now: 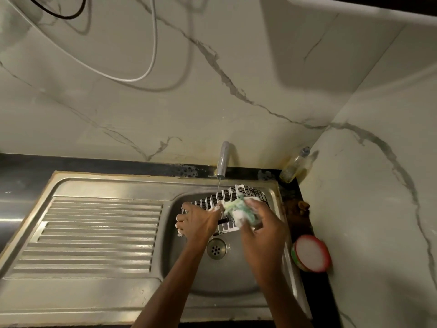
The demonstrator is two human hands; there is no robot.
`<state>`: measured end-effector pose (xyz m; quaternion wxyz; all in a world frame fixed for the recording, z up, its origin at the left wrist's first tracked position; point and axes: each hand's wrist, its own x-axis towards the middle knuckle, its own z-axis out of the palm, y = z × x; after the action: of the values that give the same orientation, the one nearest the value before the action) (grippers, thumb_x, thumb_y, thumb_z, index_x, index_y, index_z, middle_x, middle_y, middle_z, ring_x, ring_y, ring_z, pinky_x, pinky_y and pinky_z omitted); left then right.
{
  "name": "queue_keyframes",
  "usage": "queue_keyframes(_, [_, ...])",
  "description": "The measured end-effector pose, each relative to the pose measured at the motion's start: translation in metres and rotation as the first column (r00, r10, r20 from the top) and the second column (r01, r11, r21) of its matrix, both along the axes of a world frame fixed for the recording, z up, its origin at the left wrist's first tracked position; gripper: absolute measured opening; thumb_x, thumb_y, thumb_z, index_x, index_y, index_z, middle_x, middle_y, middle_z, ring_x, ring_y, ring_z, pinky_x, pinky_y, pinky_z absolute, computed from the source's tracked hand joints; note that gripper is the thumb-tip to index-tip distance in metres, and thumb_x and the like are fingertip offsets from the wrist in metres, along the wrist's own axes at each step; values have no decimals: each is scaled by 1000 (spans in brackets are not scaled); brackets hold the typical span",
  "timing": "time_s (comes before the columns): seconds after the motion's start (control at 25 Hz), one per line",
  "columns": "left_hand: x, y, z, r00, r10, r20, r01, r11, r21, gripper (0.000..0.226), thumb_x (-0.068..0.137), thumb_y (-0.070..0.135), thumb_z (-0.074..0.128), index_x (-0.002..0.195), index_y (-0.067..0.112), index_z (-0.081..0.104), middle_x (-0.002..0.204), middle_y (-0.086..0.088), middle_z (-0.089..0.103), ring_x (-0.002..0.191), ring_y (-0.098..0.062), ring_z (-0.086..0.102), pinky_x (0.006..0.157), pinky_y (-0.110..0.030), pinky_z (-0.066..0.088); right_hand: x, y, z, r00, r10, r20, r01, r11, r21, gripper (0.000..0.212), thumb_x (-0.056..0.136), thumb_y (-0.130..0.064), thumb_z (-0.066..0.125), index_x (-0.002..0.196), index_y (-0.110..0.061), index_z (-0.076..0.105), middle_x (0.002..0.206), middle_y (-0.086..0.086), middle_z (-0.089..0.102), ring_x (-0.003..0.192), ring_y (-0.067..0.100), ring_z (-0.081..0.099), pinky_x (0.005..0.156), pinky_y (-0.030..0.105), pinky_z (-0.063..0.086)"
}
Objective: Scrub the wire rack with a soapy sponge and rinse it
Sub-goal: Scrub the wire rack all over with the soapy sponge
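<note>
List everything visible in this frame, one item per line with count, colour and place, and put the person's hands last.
wire rack: one, white with foam, held over the basin below the tap
sponge: one, green and yellow, sudsy, against the rack
sink: one, steel, ribbed drainboard at left, basin at right
drain: one, metal, basin floor
tap: one, grey, behind the basin, thin stream running
bottle: one, clear yellowish, back right corner of the counter
round tub: one, red rim with white top, counter right of the basin
cables: one white, one black, on the marble wall
left hand: one, grips the rack's left end
right hand: one, holds the sponge
</note>
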<state>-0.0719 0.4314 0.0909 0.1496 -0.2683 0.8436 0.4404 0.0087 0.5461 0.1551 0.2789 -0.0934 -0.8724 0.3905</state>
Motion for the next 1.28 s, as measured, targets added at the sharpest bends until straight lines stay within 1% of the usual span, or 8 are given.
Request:
queue_keyframes(0.24, [2, -6, -10, 996, 26, 88, -29, 999, 27, 120, 68, 74, 74, 149, 2, 22, 147, -32, 32, 133, -47, 38, 109, -58, 41, -9, 50, -14, 959, -277, 63, 280, 958, -61, 39, 78, 4, 76, 114, -7, 73, 105, 12, 75, 93, 27, 72, 68, 7, 42])
queue_keyframes(0.36, [-6, -3, -8, 982, 54, 179, -65, 996, 56, 116, 71, 69, 76, 149, 1, 26, 147, -29, 32, 133, -42, 38, 110, -52, 43, -4, 15, -7, 997, -67, -50, 66, 998, -21, 39, 79, -4, 78, 117, -9, 71, 105, 4, 75, 88, 13, 72, 65, 19, 56])
queue_keyframes(0.52, [-8, 2, -14, 947, 86, 309, -138, 979, 151, 120, 65, 69, 82, 152, 5, 28, 149, -25, 28, 133, -39, 39, 107, -50, 48, 4, -4, -38, 996, 90, -8, -73, 854, 514, 42, 70, -16, 83, 108, -14, 67, 89, 3, 74, 78, 23, 69, 65, 35, 58])
queue_keyframes(0.72, [2, -2, -15, 953, 10, 304, -84, 969, 231, 116, 70, 74, 76, 155, 8, 34, 157, -19, 27, 139, -39, 34, 108, -46, 41, -5, 21, -32, 971, -122, -207, 186, 927, 327, 19, 87, -15, 67, 102, -3, 71, 84, 11, 74, 63, 19, 68, 49, 29, 56])
queue_keyframes(0.88, [2, -1, -24, 940, -18, 340, -83, 957, 280, 133, 46, 87, 77, 146, 6, 45, 153, -18, 34, 134, -39, 42, 108, -44, 44, 5, -7, -67, 993, 99, -60, -39, 776, 630, 13, 86, -15, 60, 96, -13, 68, 75, 4, 66, 52, 19, 58, 44, 26, 44])
queue_keyframes(1.04, [-20, 14, -155, 943, -27, 331, -91, 938, 335, 139, 15, 103, 65, 129, 24, 66, 147, -9, 52, 135, -38, 48, 106, -56, 46, 4, 5, -74, 991, 129, -42, -74, 769, 635, 11, 89, -16, 60, 95, -11, 68, 78, 4, 66, 54, 17, 58, 45, 27, 46])
queue_keyframes(1.16, [-20, 5, -123, 962, -38, 271, -78, 910, 406, 129, 22, 98, 73, 127, 23, 68, 140, -4, 55, 132, -35, 53, 104, -53, 49, -8, 24, -46, 985, -39, -169, 129, 819, 559, 8, 88, -9, 68, 95, -7, 71, 80, 6, 67, 59, 16, 59, 47, 26, 47])
queue_keyframes(1.28, [-12, 1, -84, 961, -81, 263, -34, 915, 403, 145, 15, 101, 68, 134, 17, 64, 149, -9, 50, 134, -37, 48, 107, -54, 46, 2, 5, -69, 995, 64, -80, -1, 784, 621, 8, 93, -16, 62, 100, -10, 62, 78, 5, 64, 57, 18, 59, 44, 30, 47])
